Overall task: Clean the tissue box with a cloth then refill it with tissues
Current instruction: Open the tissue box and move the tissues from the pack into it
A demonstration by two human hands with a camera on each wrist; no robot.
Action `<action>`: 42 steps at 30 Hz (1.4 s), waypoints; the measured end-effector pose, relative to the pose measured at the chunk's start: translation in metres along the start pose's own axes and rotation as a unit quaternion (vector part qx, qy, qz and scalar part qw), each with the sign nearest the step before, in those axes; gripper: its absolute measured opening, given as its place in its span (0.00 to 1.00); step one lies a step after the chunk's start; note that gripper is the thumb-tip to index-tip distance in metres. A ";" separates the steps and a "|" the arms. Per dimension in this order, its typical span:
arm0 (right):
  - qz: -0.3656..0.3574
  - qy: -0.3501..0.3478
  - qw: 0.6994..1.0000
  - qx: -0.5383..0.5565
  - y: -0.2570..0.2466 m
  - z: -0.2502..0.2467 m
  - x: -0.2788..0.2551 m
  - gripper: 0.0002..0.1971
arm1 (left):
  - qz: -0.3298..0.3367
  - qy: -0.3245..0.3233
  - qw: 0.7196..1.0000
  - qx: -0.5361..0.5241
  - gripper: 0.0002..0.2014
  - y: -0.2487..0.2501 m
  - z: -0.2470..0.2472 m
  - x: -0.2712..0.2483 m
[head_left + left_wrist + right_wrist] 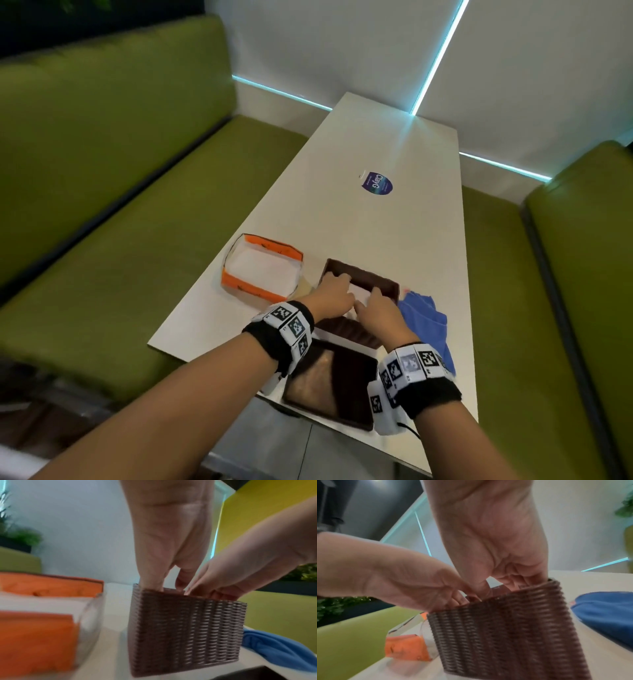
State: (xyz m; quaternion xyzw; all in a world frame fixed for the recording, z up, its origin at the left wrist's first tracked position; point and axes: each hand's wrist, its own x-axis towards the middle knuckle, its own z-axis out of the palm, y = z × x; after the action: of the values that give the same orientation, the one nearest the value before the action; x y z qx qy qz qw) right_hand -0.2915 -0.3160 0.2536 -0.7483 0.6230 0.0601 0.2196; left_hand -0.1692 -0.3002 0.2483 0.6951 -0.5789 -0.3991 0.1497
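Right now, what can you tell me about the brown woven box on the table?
The brown box is open-topped, with ribbed walls that look like woven wicker or plastic. It stands upright on the white table, between the orange tissue pack and the blue cloth. Something white, probably tissues, shows inside. Both hands reach in from above: the left hand and right hand have fingers down past the rim. A dark flat lid lies nearer the person.

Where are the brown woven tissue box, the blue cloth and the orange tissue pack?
brown woven tissue box (185, 635), left wrist view, front wall
blue cloth (424, 317), head view, middle fold
orange tissue pack (239, 284), head view, near orange side
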 end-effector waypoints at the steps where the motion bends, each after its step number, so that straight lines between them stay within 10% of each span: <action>1: -0.004 0.001 1.000 -0.013 0.001 0.001 0.000 0.28 | 0.032 0.009 0.999 -0.020 0.25 0.000 -0.003 -0.005; 7: -0.136 0.150 0.979 0.008 -0.061 -0.014 -0.013 0.22 | 0.079 0.087 0.981 -0.154 0.19 -0.035 -0.065 -0.032; 13: -0.266 0.018 0.963 -0.033 -0.150 0.017 0.000 0.18 | -0.007 0.171 0.985 -0.039 0.22 -0.095 -0.114 -0.040; 23: -0.280 -0.089 0.937 -0.188 -0.144 0.065 -0.005 0.20 | -0.015 -0.001 0.980 0.199 0.17 -0.114 -0.115 -0.033; 34: -0.211 -0.010 0.973 -0.090 -0.148 0.047 0.002 0.18 | -0.012 -0.089 0.876 0.473 0.15 -0.106 -0.115 -0.021; 42: -0.221 0.074 0.958 -0.166 -0.143 0.058 0.015 0.21 | -0.001 -0.043 0.937 0.346 0.22 -0.122 -0.108 -0.031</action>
State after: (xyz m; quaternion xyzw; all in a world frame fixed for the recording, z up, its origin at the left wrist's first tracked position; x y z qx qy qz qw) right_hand -0.1402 -0.2886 0.2327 -0.8956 0.4380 0.0571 0.0533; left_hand -0.0073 -0.2642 0.2471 0.6865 -0.6865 -0.2037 -0.1261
